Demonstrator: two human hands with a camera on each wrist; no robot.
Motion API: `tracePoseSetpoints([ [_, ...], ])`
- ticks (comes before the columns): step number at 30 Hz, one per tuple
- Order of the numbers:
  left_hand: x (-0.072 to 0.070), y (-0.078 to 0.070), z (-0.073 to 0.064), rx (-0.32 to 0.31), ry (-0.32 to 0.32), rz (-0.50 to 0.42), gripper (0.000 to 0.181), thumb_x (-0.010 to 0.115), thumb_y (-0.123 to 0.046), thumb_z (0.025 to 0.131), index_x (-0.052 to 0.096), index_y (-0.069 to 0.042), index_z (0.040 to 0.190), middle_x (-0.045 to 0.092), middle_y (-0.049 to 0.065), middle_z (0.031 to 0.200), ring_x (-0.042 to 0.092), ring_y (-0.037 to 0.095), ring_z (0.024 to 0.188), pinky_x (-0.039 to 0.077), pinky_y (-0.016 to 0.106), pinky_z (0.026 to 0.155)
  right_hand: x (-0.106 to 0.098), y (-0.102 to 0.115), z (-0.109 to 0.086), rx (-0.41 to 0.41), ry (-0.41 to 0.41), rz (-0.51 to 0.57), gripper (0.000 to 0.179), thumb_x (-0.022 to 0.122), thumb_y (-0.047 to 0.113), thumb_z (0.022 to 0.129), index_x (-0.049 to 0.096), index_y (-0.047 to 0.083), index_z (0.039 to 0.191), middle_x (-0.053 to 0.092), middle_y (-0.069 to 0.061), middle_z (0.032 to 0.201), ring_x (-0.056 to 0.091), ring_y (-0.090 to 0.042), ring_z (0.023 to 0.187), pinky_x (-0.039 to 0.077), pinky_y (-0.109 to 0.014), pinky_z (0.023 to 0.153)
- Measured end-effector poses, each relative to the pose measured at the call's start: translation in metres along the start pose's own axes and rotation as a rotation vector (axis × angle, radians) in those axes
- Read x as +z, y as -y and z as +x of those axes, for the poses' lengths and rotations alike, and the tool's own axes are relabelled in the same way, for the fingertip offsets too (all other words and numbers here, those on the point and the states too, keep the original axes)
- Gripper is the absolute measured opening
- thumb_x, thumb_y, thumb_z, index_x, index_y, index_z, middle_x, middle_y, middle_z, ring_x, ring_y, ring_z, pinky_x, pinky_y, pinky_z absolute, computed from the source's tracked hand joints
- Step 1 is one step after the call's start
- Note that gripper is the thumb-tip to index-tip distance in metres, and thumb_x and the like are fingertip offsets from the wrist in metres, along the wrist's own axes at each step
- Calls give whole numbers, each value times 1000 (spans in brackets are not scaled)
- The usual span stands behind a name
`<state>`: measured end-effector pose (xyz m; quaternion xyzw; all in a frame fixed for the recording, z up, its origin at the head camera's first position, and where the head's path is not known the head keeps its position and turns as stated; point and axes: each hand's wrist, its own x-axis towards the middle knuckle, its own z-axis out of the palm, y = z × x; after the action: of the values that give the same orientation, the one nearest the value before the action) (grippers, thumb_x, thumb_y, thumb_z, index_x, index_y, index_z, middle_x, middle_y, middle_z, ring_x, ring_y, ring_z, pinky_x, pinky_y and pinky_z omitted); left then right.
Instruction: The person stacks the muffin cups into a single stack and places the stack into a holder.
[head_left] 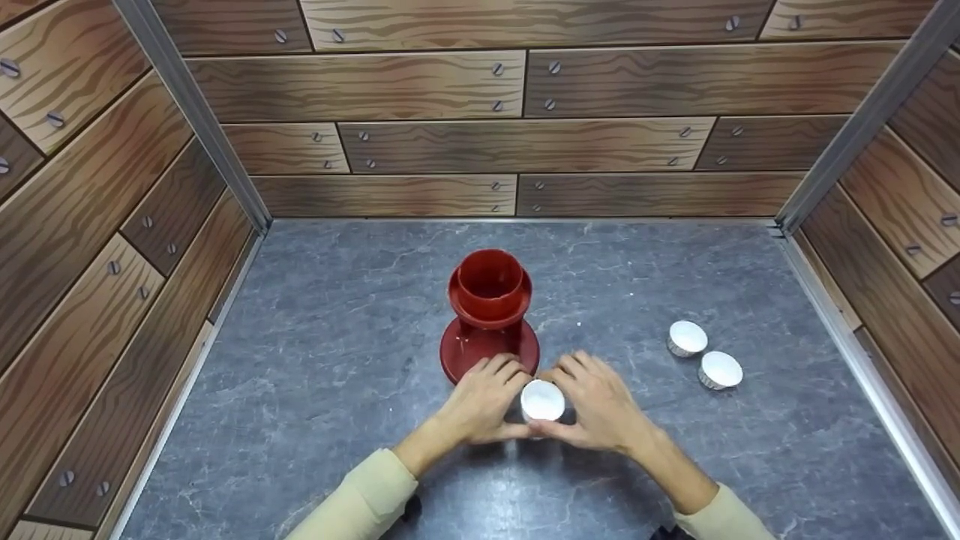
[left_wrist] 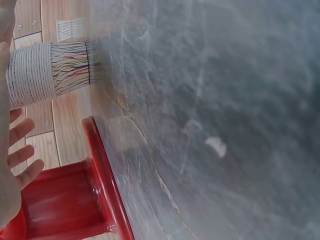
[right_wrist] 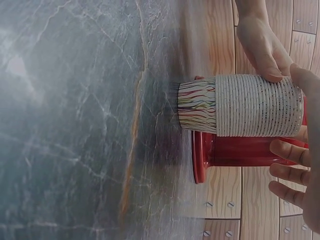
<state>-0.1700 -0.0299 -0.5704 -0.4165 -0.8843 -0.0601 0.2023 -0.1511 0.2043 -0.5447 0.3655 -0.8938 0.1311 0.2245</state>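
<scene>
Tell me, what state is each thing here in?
Cup stack: upright, nested, mouths up.
Red stand: upright.
Red cup: mouth up, atop the stand.
Farther white cup: mouth up.
Nearer white cup: mouth up.
Left hand: cupped around the stack.
Right hand: cupped around the stack.

Between the fingers, the stack of cups looks like paper, matt and with fine ridges. Just beyond the fingers, the red stand seems to be of plastic, smooth and glossy. Below the fingers, the table resembles polished stone, a little shiny. Behind the fingers, the sleeve is matt cloth. Far beyond the fingers, the wall has a wood look.
</scene>
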Motion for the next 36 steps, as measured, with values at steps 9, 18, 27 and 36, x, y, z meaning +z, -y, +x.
tracePoseSetpoints([
  [9, 0, 1, 0, -1, 12, 4, 67, 69, -77, 82, 65, -21, 119, 68, -3, 122, 61, 18, 124, 57, 37, 98, 2, 1, 0, 6, 2, -4, 62, 71, 74, 83, 72, 20, 113, 66, 2, 104, 59, -17, 95, 51, -35, 81],
  [18, 1, 1, -1, 1, -16, 10, 67, 67, -79, 83, 65, -21, 116, 68, -4, 121, 61, 17, 122, 56, 35, 96, -2, 0, -1, 27, 30, -5, 64, 70, 77, 83, 72, 21, 115, 66, 3, 106, 60, -15, 97, 52, -35, 84],
  [27, 3, -1, -1, -3, -63, 1, 73, 60, -85, 84, 67, -21, 117, 69, -5, 117, 63, 18, 121, 56, 34, 94, -10, -6, -6, 34, 43, -14, 62, 72, 74, 82, 73, 21, 116, 68, 3, 107, 61, -16, 100, 54, -37, 87],
  [36, 3, -1, -1, -5, -72, -3, 74, 68, -85, 78, 66, -21, 115, 68, -4, 117, 62, 17, 119, 56, 35, 93, -16, -19, -15, 7, 11, -40, 65, 73, 74, 82, 73, 20, 116, 68, 2, 108, 61, -16, 99, 54, -37, 86],
])
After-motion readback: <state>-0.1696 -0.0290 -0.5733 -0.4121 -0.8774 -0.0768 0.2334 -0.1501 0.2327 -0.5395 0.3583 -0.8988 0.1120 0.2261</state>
